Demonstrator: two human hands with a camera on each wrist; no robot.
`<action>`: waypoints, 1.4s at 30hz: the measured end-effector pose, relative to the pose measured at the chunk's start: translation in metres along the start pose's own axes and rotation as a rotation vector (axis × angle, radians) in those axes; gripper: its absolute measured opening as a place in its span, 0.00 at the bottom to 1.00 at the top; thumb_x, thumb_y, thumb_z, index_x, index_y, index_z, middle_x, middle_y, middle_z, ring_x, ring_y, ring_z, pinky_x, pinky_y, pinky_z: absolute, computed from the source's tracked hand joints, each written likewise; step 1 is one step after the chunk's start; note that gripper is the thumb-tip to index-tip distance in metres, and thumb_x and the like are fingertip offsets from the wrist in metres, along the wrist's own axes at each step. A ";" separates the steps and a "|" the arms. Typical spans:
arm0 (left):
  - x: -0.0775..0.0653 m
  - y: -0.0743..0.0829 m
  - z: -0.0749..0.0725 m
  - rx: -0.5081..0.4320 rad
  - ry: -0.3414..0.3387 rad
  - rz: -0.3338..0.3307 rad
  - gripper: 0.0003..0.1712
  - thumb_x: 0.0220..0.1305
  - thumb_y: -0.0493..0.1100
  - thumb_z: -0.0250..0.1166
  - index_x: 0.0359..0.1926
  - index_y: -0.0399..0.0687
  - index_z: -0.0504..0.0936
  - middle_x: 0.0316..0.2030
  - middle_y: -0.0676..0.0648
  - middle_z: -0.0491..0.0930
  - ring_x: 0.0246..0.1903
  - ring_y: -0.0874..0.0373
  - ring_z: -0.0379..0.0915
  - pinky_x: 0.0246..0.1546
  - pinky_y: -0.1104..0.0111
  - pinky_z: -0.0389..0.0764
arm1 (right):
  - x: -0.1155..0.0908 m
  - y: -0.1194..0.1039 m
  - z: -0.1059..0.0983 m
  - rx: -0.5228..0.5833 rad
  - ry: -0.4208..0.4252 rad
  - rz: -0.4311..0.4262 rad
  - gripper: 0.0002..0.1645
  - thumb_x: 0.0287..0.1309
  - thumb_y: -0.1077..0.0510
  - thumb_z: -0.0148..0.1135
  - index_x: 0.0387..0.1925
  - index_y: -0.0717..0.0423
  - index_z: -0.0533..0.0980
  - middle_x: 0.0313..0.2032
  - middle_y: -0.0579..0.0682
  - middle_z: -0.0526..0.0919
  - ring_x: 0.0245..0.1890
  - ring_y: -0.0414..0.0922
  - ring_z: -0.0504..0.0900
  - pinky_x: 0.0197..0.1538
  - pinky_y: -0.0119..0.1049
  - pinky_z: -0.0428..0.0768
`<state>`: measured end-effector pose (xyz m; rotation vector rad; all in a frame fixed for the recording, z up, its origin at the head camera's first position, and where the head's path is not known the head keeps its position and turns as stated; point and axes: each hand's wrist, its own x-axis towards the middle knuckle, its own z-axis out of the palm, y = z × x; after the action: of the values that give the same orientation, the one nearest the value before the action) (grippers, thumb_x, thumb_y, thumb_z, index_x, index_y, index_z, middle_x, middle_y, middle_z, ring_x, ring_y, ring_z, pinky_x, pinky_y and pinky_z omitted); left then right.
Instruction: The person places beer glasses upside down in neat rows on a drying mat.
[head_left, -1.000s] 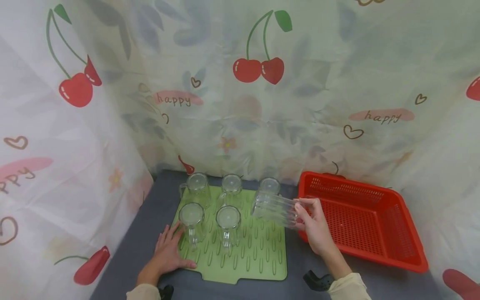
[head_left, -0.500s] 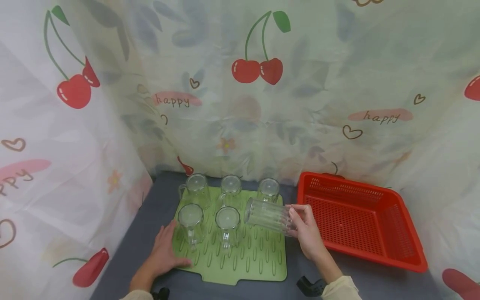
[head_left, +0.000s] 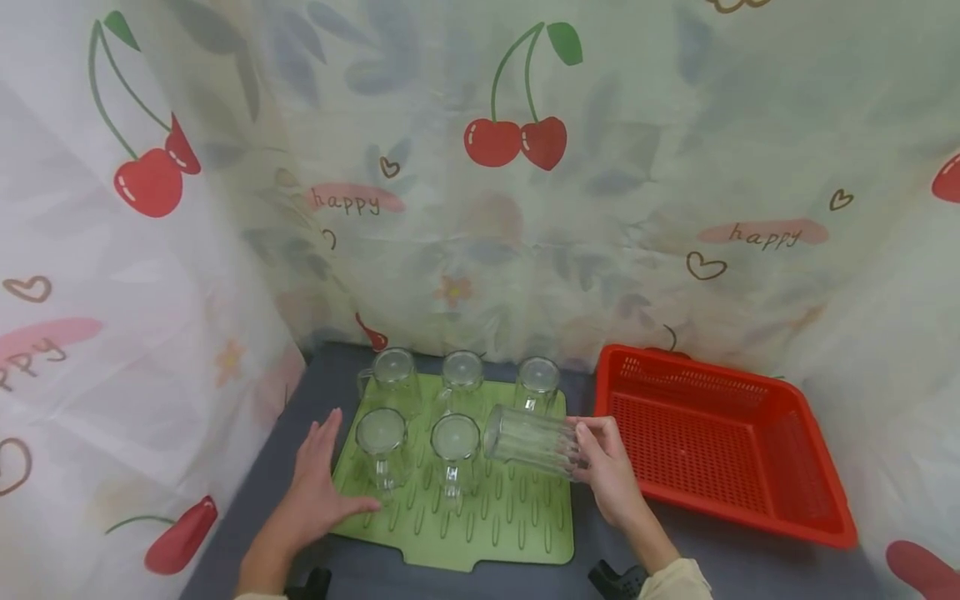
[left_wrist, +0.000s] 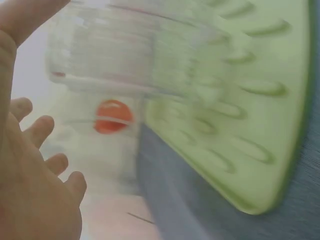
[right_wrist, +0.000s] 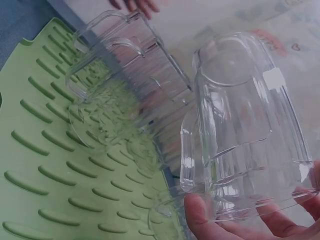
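Note:
A clear glass mug (head_left: 528, 442) lies tilted on its side in the air above the right part of a green ridged drying mat (head_left: 517, 533). My right hand (head_left: 609, 479) grips it at its right end; in the right wrist view a handle shows along the left of the mug (right_wrist: 250, 125). Several more glass mugs stand upside down on the mat, among them a front left mug (head_left: 382, 433), a front middle mug (head_left: 455, 437) and a back right mug (head_left: 537, 377). My left hand (head_left: 311, 492), fingers spread and holding nothing, is beside the mat's left edge.
A red perforated plastic basket (head_left: 750, 517) sits right of the mat on the dark grey tabletop (head_left: 300, 417). Cherry-printed curtain cloth (head_left: 480, 250) closes in the back and sides. Black wrist mounts (head_left: 618, 579) show by the sleeves.
My right hand has brought the held mug left and nearer to me, down toward the front row. My left hand has drawn back leftward from the front left mug.

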<state>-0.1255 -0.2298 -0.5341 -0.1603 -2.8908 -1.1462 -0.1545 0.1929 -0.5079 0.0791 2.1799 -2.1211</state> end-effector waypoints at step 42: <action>0.037 0.160 0.072 -0.116 -0.142 0.472 0.69 0.51 0.69 0.76 0.82 0.72 0.40 0.82 0.62 0.42 0.83 0.51 0.36 0.76 0.36 0.54 | -0.004 0.011 0.017 0.156 -0.006 0.040 0.20 0.82 0.48 0.41 0.58 0.60 0.62 0.67 0.59 0.72 0.57 0.56 0.83 0.49 0.51 0.88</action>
<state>-0.1449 -0.0613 -0.4746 -0.9035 -2.6690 -1.2406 -0.1490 0.1768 -0.5189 0.1261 1.9892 -2.2622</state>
